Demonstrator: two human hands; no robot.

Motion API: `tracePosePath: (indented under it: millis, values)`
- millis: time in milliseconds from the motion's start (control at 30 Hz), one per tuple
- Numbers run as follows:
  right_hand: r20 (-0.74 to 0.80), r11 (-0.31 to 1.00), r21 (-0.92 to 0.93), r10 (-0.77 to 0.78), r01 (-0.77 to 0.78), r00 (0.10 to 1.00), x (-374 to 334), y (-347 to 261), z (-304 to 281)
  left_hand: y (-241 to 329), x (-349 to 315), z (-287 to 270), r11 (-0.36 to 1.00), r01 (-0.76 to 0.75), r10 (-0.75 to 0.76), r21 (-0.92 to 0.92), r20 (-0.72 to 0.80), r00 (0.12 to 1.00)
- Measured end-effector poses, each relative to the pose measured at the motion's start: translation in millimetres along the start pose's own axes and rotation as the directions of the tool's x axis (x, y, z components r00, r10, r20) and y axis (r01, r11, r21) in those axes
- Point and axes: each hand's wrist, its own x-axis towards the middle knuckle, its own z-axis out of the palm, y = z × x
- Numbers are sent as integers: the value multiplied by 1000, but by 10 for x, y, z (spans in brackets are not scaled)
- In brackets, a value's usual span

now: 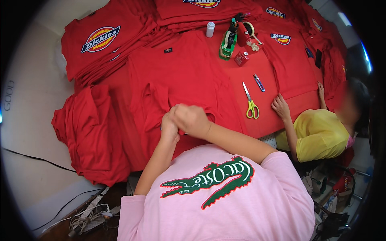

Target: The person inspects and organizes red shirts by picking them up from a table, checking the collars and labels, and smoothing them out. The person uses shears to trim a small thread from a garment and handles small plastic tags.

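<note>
Lettering noted: emblems (100, 39) on red shirts (136, 30); white script on green crocodile motif (235, 187), pink top (269, 201); grey capitals, pale wall (34, 116) at left. Neck label (168, 50): print too small to read.

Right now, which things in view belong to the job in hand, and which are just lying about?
Apparently in the job:
left hand
right hand
red garment beneath them

Apparently just lying about:
scissors
snips
green tape dispenser
white bottle
small red box
bundled cables
</note>
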Motion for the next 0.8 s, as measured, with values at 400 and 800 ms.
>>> tracePosePath:
  millis: [400, 800]
  values:
    - [649, -137, 648, 614, -749, 449, 102, 563, -378, 88, 8, 195, 914, -284, 349, 289, -205, 914]
    - [-126, 980, 71, 195, -187, 973, 195, 40, -150, -233, 58, 487, 953, -286, 304, 104, -284, 909]
